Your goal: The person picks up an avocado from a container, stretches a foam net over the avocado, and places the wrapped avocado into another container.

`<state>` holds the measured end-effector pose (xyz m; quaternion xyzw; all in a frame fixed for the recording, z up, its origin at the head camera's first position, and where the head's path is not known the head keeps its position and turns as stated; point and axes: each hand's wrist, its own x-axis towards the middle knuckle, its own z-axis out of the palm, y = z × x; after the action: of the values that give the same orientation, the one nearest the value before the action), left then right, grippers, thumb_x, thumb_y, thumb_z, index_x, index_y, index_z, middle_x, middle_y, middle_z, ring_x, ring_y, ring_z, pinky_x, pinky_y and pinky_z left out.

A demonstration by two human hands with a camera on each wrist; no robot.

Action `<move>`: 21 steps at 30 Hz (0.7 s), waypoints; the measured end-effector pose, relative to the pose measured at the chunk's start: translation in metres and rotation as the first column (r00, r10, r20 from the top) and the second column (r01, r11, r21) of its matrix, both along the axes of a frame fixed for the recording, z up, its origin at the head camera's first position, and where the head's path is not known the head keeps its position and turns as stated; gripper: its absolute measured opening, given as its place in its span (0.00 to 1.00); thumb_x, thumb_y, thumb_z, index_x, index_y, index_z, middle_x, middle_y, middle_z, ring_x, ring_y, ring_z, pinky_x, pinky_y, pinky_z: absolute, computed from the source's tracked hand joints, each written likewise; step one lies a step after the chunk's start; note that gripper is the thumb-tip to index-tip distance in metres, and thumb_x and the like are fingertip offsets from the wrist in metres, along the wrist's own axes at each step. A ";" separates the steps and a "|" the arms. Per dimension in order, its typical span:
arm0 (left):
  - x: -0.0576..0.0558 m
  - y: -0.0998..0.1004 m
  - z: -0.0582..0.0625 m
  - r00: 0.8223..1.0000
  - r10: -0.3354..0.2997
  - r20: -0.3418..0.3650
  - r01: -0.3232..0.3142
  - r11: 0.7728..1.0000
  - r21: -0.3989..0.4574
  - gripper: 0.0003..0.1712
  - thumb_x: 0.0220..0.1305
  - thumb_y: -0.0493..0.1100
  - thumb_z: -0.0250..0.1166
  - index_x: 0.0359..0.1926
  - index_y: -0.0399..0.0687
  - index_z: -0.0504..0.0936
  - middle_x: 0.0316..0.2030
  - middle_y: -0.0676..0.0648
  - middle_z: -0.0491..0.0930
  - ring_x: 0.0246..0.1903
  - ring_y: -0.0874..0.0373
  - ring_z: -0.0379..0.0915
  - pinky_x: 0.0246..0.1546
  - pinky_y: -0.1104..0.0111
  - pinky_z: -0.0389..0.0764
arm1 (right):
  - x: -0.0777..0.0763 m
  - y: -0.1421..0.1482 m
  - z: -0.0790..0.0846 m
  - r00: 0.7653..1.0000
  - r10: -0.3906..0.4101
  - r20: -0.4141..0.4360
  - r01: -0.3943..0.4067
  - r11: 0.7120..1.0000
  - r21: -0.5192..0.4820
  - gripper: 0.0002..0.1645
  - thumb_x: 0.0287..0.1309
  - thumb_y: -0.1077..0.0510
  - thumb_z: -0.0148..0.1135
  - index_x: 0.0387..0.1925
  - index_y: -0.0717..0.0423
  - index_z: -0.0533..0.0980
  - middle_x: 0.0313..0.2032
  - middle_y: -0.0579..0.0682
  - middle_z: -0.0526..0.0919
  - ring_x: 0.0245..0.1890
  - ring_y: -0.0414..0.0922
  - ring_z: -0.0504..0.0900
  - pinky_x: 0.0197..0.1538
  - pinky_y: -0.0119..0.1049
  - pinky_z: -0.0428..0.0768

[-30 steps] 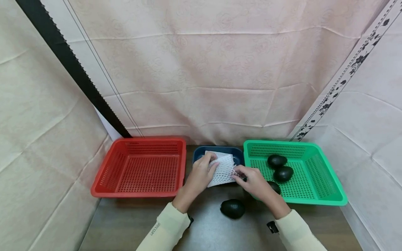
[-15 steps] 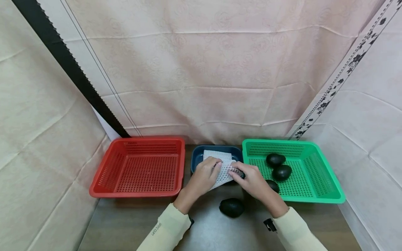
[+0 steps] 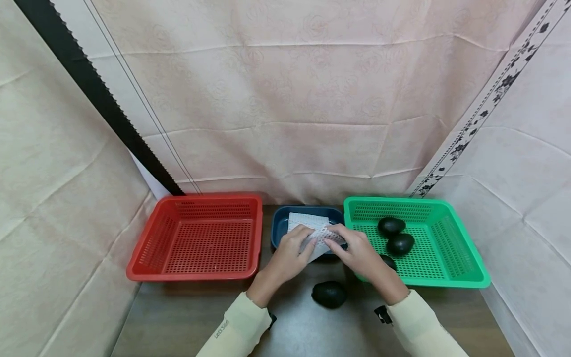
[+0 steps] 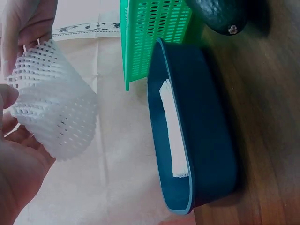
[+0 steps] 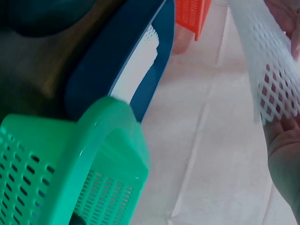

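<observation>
Both hands hold a white foam net sleeve (image 3: 318, 242) above the front of a dark blue tray (image 3: 277, 229). My left hand (image 3: 289, 252) grips its left side. My right hand (image 3: 360, 254) pinches the right end, fingers at the mesh edge. In the left wrist view, the sleeve (image 4: 58, 103) is spread wide between the hands, with fingertips at its opening. The right wrist view shows its stretched mesh (image 5: 276, 89) and only part of the hands. More white foam netting (image 3: 308, 220) lies in the tray. A dark avocado (image 3: 329, 294) rests on the table nearer the body.
To the right, a green basket (image 3: 464, 238) holds two plainly seen avocados (image 3: 400, 244) and another avocado (image 3: 389, 262) partly behind the right hand. A red basket (image 3: 196, 275) stands left of the tray. Cloth (image 3: 285, 99) hangs behind and at both sides.
The right hand has shifted slightly up and left, closer to the left hand. The sleeve, flatter earlier, is now lifted and bunched between the fingers. The avocado on the table stays put.
</observation>
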<state>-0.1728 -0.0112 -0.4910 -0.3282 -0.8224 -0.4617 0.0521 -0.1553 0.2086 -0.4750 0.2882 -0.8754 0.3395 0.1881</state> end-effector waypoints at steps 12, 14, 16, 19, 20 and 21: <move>-0.002 -0.001 -0.002 0.990 0.136 -0.044 -0.132 0.988 0.076 0.12 0.75 0.41 0.62 0.55 0.42 0.82 0.51 0.44 0.84 0.48 0.54 0.81 0.54 0.61 0.85 | 0.000 0.008 -0.008 1.000 -0.012 -0.019 0.014 0.994 0.110 0.18 0.59 0.63 0.73 0.50 0.60 0.80 0.46 0.56 0.90 0.39 0.44 0.90 0.42 0.41 0.88; -0.001 -0.002 -0.002 0.985 0.169 -0.044 -0.165 0.983 0.077 0.12 0.74 0.41 0.63 0.54 0.43 0.82 0.51 0.45 0.84 0.48 0.54 0.81 0.53 0.61 0.85 | 0.001 0.009 -0.011 1.000 -0.028 0.013 0.026 0.993 0.114 0.17 0.60 0.62 0.73 0.50 0.60 0.80 0.45 0.55 0.90 0.39 0.44 0.89 0.42 0.40 0.88; -0.001 -0.003 -0.001 0.980 0.192 -0.042 -0.188 0.979 0.082 0.12 0.74 0.41 0.63 0.54 0.43 0.82 0.51 0.45 0.84 0.47 0.54 0.80 0.53 0.61 0.86 | 0.002 0.010 -0.014 0.998 -0.041 0.048 0.036 0.993 0.108 0.16 0.61 0.62 0.73 0.50 0.58 0.80 0.45 0.54 0.90 0.39 0.43 0.89 0.42 0.39 0.88; -0.002 -0.006 -0.001 0.978 0.205 -0.031 -0.202 0.975 0.093 0.10 0.74 0.40 0.63 0.53 0.44 0.82 0.50 0.45 0.84 0.47 0.54 0.80 0.52 0.61 0.86 | 0.004 0.011 -0.018 0.995 -0.054 0.089 0.045 0.994 0.098 0.15 0.62 0.62 0.72 0.49 0.56 0.80 0.44 0.51 0.89 0.38 0.40 0.88 0.42 0.37 0.88; -0.002 -0.007 -0.002 0.979 0.203 -0.029 -0.200 0.975 0.096 0.10 0.74 0.40 0.64 0.52 0.44 0.81 0.50 0.45 0.84 0.47 0.54 0.79 0.52 0.61 0.86 | 0.005 0.011 -0.019 0.994 -0.057 0.095 0.048 0.994 0.097 0.14 0.62 0.61 0.72 0.49 0.56 0.80 0.44 0.50 0.89 0.38 0.40 0.87 0.42 0.36 0.88; -0.003 -0.007 -0.003 0.979 0.201 -0.024 -0.198 0.976 0.091 0.10 0.74 0.40 0.63 0.52 0.44 0.81 0.50 0.45 0.83 0.47 0.55 0.79 0.52 0.61 0.86 | 0.005 0.011 -0.020 0.994 -0.059 0.096 0.050 0.994 0.096 0.14 0.63 0.61 0.71 0.49 0.56 0.81 0.44 0.50 0.89 0.38 0.39 0.88 0.42 0.36 0.88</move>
<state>-0.1754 -0.0183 -0.4937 -0.2492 -0.8290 -0.4845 0.1261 -0.1503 0.2195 -0.4947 0.2557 -0.9061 0.3066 0.1402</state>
